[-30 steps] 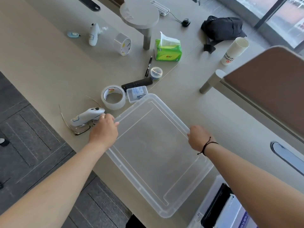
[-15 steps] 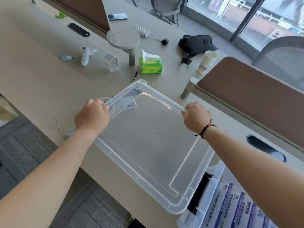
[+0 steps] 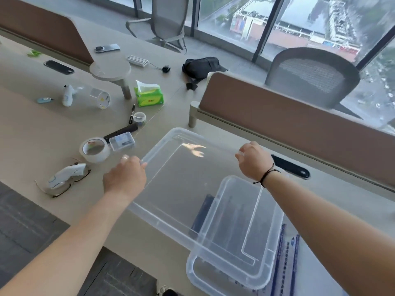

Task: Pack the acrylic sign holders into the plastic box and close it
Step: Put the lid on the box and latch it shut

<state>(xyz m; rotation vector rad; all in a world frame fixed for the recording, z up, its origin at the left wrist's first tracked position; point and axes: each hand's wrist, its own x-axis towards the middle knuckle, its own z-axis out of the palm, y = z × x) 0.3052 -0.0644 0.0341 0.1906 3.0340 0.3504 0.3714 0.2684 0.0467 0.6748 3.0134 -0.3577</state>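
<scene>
Now both hands hold a clear plastic lid (image 3: pixel 192 189) by its far edge, tilted above the counter (image 3: pixel 42 129). The left hand (image 3: pixel 125 180) has its fingers (image 3: pixel 142 164) clenched over the lid's left far rim; the right hand (image 3: pixel 254 161) has its fingers curled round the right far rim. The near end of the lid overlaps the box (image 3: pixel 233 238), which sits at the counter's near edge, partly past it as far as I can tell. Through the clear plastic, flat dark and blue-printed pieces show inside and beside the box; these are probably the sign holders (image 3: pixel 287 248), though the blur and overlapping layers keep me from saying how many or whether all are inside.

My judgement is that the closing step is under way. The main risk is misalignment: the lid sits skewed to the box, so lowering it now could leave one corner riding on the rim instead of seating. Pressing down on a box that overhangs the edge could tip it off the counter. Any holder standing proud of the rim would stop the lid from closing. Tape (image 3: pixel 95 149) and glasses (image 3: pixel 64 184) lie near the left hand and could be knocked.
</scene>
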